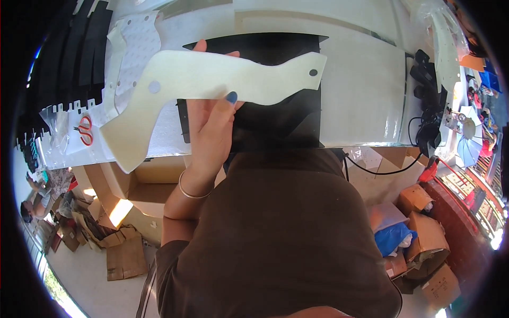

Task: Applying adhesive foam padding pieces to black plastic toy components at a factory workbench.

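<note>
My left hand [212, 119] is raised over the table's front edge. It grips a flat, off-white, curved sheet piece [212, 77], with the thumb across the near face and the other fingers behind it. The piece has a wavy outline, a round hole near each end and a bent leg slanting down at the left. Behind it, a black sheet [281, 124] lies on the table and is partly covered from sight. My right hand does not show; only a strip of skin appears at the lower edge.
On the white table [366, 100], red-handled scissors [85, 131] lie at the left, near black strips [79, 53] and a dotted white sheet [139, 45]. A black device with a cable [428, 135] is at the right. Cardboard boxes [427, 233] stand below; another person [37, 204] is far left.
</note>
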Available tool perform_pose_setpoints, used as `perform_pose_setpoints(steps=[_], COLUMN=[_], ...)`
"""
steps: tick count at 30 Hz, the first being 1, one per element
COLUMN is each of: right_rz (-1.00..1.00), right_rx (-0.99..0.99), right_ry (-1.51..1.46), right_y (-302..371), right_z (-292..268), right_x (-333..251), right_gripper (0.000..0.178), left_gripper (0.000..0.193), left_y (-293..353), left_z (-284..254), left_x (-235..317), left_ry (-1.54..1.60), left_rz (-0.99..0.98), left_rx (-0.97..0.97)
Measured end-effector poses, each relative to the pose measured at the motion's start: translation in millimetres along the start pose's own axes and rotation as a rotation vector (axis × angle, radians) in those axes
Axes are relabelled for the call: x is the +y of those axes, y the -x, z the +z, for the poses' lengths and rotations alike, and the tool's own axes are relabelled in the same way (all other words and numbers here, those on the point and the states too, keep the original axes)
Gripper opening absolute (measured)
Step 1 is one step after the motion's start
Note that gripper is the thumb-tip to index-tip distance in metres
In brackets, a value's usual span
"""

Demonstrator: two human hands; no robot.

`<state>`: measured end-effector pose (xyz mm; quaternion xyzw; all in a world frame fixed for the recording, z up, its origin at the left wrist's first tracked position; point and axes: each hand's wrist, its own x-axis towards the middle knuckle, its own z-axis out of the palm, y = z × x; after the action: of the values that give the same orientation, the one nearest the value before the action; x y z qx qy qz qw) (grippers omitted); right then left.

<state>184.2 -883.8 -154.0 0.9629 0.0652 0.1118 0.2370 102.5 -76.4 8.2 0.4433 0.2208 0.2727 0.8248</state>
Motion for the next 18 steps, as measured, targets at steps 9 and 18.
perform_pose_setpoints(steps=[9, 18], right_rz=[-0.675, -0.944], right_rx=[-0.410, -0.660], right_ry=[-1.428, -1.636], right_y=[-279.2, -291.0], right_z=[-389.5, -413.0], right_x=[-434.7, -511.9], right_gripper=[0.014, 0.017], left_gripper=[0.070, 0.072], left_y=[8.6, 0.6], left_z=[14.5, 24.8], left_x=[-11.7, -7.7], left_ry=[0.018, -0.075], left_rz=[0.166, 0.218], left_rx=[0.083, 0.180])
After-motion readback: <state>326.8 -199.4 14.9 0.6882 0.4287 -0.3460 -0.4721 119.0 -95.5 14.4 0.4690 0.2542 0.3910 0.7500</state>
